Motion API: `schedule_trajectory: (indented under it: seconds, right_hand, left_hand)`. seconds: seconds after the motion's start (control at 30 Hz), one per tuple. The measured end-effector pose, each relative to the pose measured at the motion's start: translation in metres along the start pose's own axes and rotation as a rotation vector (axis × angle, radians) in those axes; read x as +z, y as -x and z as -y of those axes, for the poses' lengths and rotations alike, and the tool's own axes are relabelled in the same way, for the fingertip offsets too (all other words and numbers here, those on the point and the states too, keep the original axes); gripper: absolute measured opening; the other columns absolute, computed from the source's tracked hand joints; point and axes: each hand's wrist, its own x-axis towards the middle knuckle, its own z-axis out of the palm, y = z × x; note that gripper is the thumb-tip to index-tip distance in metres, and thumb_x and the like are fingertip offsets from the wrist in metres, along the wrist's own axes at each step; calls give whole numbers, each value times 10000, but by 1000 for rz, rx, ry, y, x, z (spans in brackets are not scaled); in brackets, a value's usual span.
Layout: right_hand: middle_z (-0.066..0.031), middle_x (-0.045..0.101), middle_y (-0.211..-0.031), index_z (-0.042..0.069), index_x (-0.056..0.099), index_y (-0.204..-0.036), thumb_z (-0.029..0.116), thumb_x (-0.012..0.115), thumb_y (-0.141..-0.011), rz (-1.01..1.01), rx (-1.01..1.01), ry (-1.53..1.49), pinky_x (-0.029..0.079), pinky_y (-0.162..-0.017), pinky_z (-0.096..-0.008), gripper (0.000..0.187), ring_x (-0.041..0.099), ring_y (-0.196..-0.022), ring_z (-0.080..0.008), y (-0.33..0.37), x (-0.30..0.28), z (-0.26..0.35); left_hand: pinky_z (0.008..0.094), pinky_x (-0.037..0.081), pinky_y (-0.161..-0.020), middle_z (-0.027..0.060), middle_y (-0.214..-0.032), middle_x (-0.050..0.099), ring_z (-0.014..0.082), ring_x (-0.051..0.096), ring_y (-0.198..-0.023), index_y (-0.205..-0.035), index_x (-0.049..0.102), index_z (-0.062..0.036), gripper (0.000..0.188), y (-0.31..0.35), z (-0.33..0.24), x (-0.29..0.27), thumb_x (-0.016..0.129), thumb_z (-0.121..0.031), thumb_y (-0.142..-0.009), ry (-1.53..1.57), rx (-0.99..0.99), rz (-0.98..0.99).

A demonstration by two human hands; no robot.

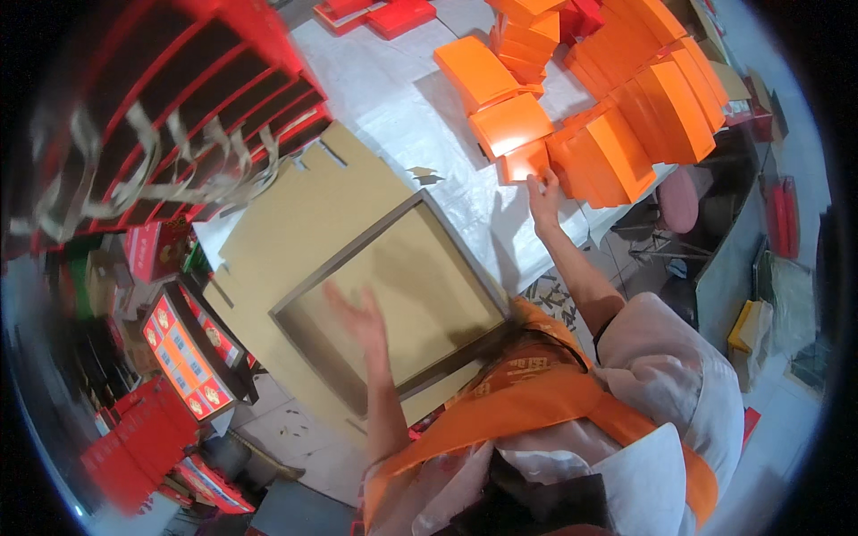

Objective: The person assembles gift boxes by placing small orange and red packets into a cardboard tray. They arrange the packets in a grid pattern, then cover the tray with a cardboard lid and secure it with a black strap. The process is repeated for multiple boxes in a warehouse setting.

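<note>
My left hand (359, 323), a little smeared by motion, is over a shallow open square box (460, 262) with grey-brown walls and a tan bottom. Its fingers are spread and hold nothing. The box rests on a large tan cardboard sheet (357, 183), close to my body. My right hand (544, 198) reaches out to the far right, its fingers closed at the near edge of a small orange box (524, 163). That piece sits at the near end of a row of orange boxes (511, 125). More orange boxes (608, 161) stand in leaning rows just right of it.
Red boxes with dark insides and pale ribbon handles (179, 134) are stacked at the left. Red flat boxes (399, 16) lie at the table's far side. A printed red and orange carton (186, 351) stands lower left. A pink stool seat (677, 200) is beyond the table's right edge.
</note>
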Motion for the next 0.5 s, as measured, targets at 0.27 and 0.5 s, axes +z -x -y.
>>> schedule_trajectory:
  seconds: [0.27,0.5]
  right_hand:
    - [-84,402,-1297,10,355,-1310,334,460,-891,135,113,-81,259,-994,-297,540,361,-1184,-192,-43,-10,-6]
    - [-63,344,-1345,68,309,-1346,469,441,-886,207,283,-415,278,-999,-313,624,334,-1219,-186,-73,-28,-42]
  left_hand:
    - [339,311,-984,218,-1300,367,284,359,-1207,-1297,293,40,662,-140,-173,221,614,-256,-800,507,-13,450]
    - [290,442,-769,143,-1028,578,186,557,-898,-1137,477,19,525,-107,-169,278,631,-334,-781,384,-279,1036]
